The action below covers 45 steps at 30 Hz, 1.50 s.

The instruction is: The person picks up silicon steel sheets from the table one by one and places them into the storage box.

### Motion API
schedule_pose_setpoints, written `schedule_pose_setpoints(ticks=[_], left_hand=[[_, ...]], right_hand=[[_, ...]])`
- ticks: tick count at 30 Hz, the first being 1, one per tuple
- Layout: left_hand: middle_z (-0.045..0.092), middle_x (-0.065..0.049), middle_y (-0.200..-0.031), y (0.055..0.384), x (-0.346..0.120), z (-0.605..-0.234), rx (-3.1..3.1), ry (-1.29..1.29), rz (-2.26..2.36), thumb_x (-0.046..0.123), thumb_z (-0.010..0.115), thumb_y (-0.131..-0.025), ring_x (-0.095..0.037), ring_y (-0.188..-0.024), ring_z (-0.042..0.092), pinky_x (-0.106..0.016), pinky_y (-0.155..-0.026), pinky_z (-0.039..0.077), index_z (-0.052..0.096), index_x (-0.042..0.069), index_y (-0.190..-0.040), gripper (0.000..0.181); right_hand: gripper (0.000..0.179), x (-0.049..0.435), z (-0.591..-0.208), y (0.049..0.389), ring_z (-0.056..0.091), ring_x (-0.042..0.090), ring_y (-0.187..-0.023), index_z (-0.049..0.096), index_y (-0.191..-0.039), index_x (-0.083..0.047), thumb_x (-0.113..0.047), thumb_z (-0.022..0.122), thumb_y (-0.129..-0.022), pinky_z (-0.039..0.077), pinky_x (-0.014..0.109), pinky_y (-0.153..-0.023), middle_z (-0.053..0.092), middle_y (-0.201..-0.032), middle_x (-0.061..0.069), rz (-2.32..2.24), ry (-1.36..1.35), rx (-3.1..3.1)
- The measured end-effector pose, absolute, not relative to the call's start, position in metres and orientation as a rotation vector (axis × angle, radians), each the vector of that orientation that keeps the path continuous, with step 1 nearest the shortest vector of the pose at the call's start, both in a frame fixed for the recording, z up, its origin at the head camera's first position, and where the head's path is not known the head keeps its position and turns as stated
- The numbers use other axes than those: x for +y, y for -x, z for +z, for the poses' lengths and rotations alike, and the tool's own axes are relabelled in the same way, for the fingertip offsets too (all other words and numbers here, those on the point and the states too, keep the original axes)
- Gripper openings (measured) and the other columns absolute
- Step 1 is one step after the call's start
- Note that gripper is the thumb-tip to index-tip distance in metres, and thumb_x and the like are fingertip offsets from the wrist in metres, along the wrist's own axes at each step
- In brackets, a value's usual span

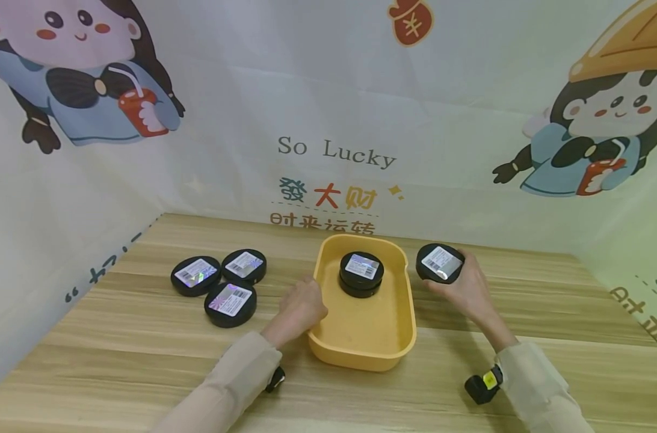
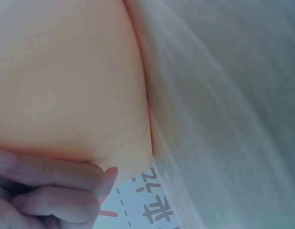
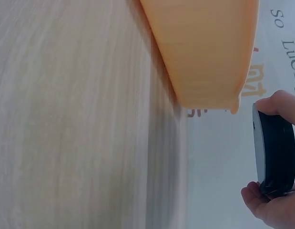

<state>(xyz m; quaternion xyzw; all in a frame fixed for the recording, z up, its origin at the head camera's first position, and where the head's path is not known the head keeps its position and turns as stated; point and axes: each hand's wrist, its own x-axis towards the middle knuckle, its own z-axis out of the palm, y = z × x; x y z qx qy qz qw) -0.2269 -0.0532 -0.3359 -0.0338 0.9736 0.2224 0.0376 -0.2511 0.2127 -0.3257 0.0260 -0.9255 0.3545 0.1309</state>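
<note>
Disc (image 1: 441, 263), black with a pale label facing up, sits in the right hand (image 1: 466, 288), its fingers and thumb gripping opposite edges. It is held clear of the bench (image 1: 117, 361), just beside the yellow tub (image 1: 355, 356), at about two o'clock from the tub's middle, with twelve toward the printed cloth (image 1: 447, 174).

The left hand (image 1: 302, 305) is at the tub's nine o'clock side, its fingers curled on the rim and seemingly steadying it. Inside, near twelve o'clock, a stack of two discs (image 1: 362, 267) stands upright, the upper one resting flat on the lower. Three loose discs (image 1: 231, 300) lie label up at ten o'clock from the tub, grouped close together on the bench.

The step in hand looks like carrying one disc past the tub's edge, though whether in or out these pictures cannot settle. If inward, the next move calls for swinging toward nine o'clock over the rim, keeping the disc level and missing the stack.
</note>
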Motion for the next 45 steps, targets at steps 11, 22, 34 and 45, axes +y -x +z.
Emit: schedule_pose_setpoints(ticks=[11,22,34,45], left_hand=[[0.050,-0.015,-0.081,0.227,-0.054,-0.337,2.985,0.097,0.685,0.008,0.063,-0.073,-0.026,-0.071,0.051,-0.035,-0.059,0.044,0.047,-0.007,-0.098,0.033],[0.051,-0.015,-0.082,0.227,-0.054,-0.337,2.984,0.103,0.687,0.008,0.063,-0.073,-0.026,-0.071,0.051,-0.035,-0.059,0.044,0.047,-0.007,-0.099,0.034],[0.051,-0.015,-0.080,0.227,-0.053,-0.337,2.995,0.113,0.677,0.009,0.064,-0.072,-0.025,-0.071,0.052,-0.035,-0.059,0.045,0.048,-0.006,-0.096,0.033],[0.051,-0.015,-0.082,0.228,-0.053,-0.337,2.990,0.095,0.669,0.009,0.064,-0.073,-0.026,-0.072,0.052,-0.037,-0.062,0.045,0.048,-0.007,-0.097,0.033]], right_hand=[[0.086,0.202,-0.320,0.248,0.042,0.038,-0.109,0.026,-0.130,0.007,-0.025,0.075,-0.067,0.034,0.050,-0.092,0.040,-0.122,0.027,1.101,-0.138,-2.663],[0.086,0.187,-0.315,0.249,0.039,0.038,-0.113,0.024,-0.131,0.008,-0.026,0.074,-0.069,0.033,0.049,-0.095,0.038,-0.126,0.027,1.107,-0.136,-2.662],[0.085,0.165,-0.311,0.251,0.039,0.037,-0.114,0.026,-0.131,0.007,-0.025,0.074,-0.068,0.031,0.048,-0.096,0.038,-0.127,0.026,1.111,-0.216,-2.649],[0.085,0.149,-0.310,0.253,0.038,0.037,-0.115,0.029,-0.130,0.007,-0.024,0.076,-0.066,0.030,0.048,-0.097,0.038,-0.128,0.025,1.082,-0.276,-2.636]])
